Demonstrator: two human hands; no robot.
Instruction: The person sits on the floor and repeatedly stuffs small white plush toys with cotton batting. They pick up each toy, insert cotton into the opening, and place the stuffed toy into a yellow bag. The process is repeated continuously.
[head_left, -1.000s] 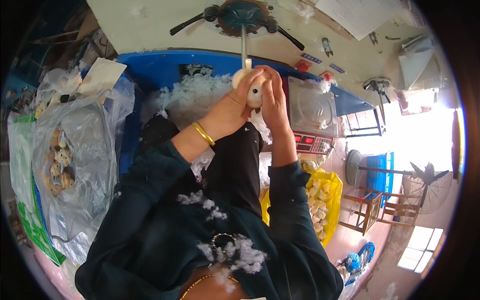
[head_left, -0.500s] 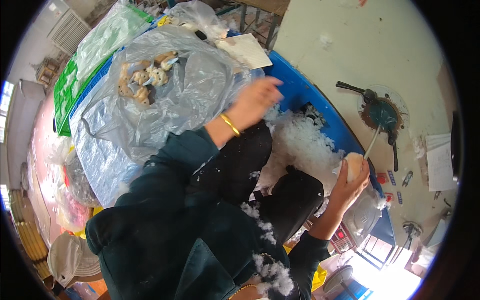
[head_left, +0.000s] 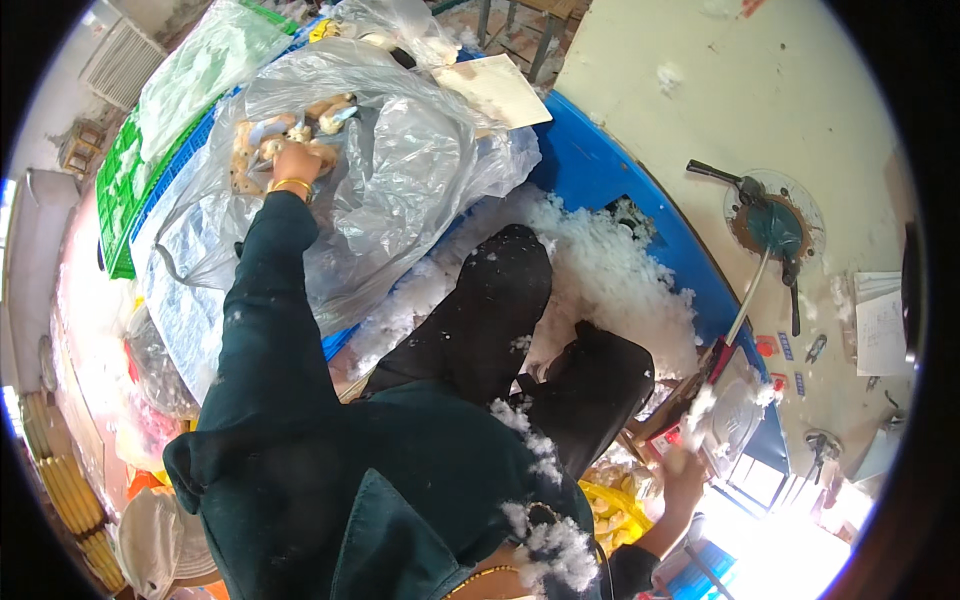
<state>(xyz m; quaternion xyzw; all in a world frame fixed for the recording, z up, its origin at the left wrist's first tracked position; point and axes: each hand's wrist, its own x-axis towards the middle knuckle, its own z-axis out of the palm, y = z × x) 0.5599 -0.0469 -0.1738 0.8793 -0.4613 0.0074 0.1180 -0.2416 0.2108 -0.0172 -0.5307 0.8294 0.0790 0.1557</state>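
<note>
My left hand [head_left: 297, 165], with a gold bangle at the wrist, is down among small tan, spotted plush pieces [head_left: 246, 165] lying on a crumpled grey plastic bag [head_left: 410, 150]. Its fingers are curled in on one of the pieces, partly hidden by the hand itself. At the lower right, my right hand [head_left: 683, 490] holds a pale stuffed piece [head_left: 680, 462], slightly blurred. A yellow bag [head_left: 612, 515] with pale pieces in it is beside that hand. From the device on the tabletop, a thin metal tube [head_left: 746, 300] points toward me with its length bare.
White fluffy stuffing [head_left: 625, 285] fills a blue bin [head_left: 590, 150] around my knees. The pale tabletop [head_left: 650, 130] at right carries a tube device [head_left: 770, 228] with dark levers, and papers [head_left: 880, 325]. A green crate [head_left: 125, 190] stands far left, a pale card [head_left: 495, 90] at the back.
My left hand has moved left from over the bin into the plush pieces. My right hand has drawn the pale stuffed piece off the tube and down toward the yellow bag.
</note>
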